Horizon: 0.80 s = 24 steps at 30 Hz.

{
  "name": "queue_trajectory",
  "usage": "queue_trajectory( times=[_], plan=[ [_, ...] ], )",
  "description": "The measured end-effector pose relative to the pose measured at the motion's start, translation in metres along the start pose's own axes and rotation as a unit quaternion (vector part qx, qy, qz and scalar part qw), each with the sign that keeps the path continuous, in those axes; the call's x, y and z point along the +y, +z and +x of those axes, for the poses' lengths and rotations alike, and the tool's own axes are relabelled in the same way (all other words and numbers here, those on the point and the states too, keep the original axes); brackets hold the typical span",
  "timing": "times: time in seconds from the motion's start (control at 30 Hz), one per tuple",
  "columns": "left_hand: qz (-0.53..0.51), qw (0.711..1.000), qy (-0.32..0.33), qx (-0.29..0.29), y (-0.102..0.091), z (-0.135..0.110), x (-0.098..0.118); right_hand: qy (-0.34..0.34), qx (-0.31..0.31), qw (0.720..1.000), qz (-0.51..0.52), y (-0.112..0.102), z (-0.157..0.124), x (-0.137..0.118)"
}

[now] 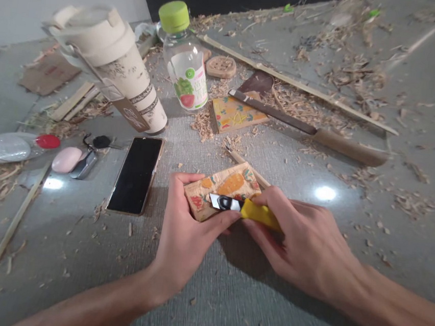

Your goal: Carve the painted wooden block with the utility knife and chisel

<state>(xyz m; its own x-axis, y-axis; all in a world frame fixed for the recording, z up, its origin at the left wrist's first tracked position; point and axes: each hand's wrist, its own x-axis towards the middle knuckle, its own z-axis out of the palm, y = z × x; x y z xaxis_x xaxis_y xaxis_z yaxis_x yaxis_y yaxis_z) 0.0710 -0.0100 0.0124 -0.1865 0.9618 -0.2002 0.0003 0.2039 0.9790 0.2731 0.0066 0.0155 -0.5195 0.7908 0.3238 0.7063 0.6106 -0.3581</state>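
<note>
My left hand (192, 227) is closed around the left side and near edge of a small wooden block (219, 181) painted with orange, red and green shapes. In my right hand (295, 232) is a yellow-handled utility knife (260, 214), its blade lying over the block's face and pointing left. My left thumb rests along the near edge, close to the knife's front end. Behind the block lies a pencil-like stick (237, 156), partly hidden by it. Farther back a second painted wooden piece (237, 114) lies flat.
Left of my hands lies a phone (135, 175). A tumbler (122, 67) and a green-capped bottle (186, 62) stand behind. A long-bladed tool with a wooden handle (350, 146) lies at back right. Wood shavings (341, 80) litter the surface. A red-capped bottle (11, 147) lies far left.
</note>
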Motion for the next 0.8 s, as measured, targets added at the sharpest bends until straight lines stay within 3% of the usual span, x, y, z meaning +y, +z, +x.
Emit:
queue_trajectory(
  times=[0.17, 0.47, 0.8],
  plan=[
    [0.004, 0.999, 0.031, -0.013, -0.0001, -0.0002, -0.0014, -0.001, -0.036, 0.999, 0.034, -0.0082, 0.0022, 0.0044],
    [0.006, 0.999, 0.02, -0.025, 0.0003, -0.0005, -0.0017, -0.005, -0.049, 0.998, 0.037, -0.0099, 0.0005, 0.008],
    [-0.032, 0.998, -0.045, -0.024, 0.0005, -0.0021, 0.0012, 0.024, 0.001, 1.0, 0.018, -0.0042, 0.0003, 0.0066]
  ],
)
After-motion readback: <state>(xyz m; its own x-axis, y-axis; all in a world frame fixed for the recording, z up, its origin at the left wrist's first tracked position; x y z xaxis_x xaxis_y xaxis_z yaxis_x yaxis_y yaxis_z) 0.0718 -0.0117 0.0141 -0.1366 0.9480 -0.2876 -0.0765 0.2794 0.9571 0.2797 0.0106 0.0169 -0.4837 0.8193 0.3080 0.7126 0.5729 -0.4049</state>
